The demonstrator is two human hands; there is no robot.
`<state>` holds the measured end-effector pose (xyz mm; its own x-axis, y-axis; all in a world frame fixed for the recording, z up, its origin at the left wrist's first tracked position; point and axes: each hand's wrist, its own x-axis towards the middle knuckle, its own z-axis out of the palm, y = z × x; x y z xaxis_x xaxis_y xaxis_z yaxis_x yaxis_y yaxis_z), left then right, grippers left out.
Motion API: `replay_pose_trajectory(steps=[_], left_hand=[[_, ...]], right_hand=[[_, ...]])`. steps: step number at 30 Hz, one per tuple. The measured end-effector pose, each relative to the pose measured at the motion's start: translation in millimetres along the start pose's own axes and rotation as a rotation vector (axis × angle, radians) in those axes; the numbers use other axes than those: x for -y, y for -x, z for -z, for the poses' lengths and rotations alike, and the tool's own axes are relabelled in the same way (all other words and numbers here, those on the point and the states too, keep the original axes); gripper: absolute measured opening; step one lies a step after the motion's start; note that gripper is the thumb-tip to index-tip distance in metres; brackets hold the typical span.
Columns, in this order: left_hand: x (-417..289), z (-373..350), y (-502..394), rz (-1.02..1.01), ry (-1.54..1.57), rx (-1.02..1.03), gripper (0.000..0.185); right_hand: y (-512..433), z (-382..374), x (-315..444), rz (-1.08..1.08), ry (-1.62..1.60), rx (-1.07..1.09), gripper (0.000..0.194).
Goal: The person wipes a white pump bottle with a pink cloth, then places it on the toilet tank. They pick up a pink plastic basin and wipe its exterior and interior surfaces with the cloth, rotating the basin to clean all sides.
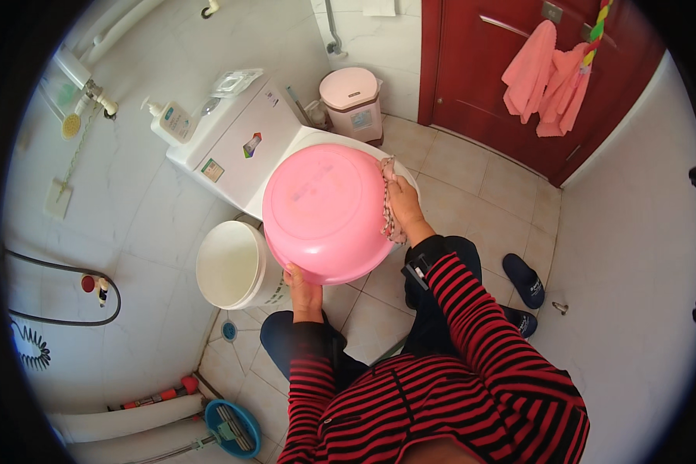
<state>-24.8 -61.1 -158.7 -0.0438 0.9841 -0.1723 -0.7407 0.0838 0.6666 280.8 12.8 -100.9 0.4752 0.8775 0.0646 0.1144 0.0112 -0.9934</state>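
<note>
A pink plastic basin point(319, 200) is held bottom-up before me, over the white toilet point(249, 136) and its seat area. My left hand point(305, 294) grips the basin's near rim, its thumb on the outer wall. At the right side, my right hand point(406, 203) presses a crumpled patterned cloth point(393, 217) against the basin's wall. That hand's fingers are partly hidden by the cloth. Left of the basin stands a white plastic bucket point(226, 264); what it holds is hard to tell.
A pump bottle point(173, 123) stands on the toilet tank. Behind is a pink lidded bin point(351, 93). Pink towels point(530, 75) hang by a red door point(475, 64). Dark slippers point(523, 281) lie right. A blue basin point(252, 414) with a mop head sits lower left, near a floor drain point(229, 330).
</note>
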Motion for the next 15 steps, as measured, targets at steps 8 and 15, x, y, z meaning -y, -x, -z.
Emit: replay_pose_trajectory(steps=[8,15], left_hand=[[37,-12,71,0.532,0.050,-0.088,0.080],[10,-12,29,0.091,0.023,0.085,0.077]], right_hand=[[41,-12,1,0.018,-0.062,-0.165,0.032],[104,-10,-4,0.186,-0.044,-0.062,0.021]])
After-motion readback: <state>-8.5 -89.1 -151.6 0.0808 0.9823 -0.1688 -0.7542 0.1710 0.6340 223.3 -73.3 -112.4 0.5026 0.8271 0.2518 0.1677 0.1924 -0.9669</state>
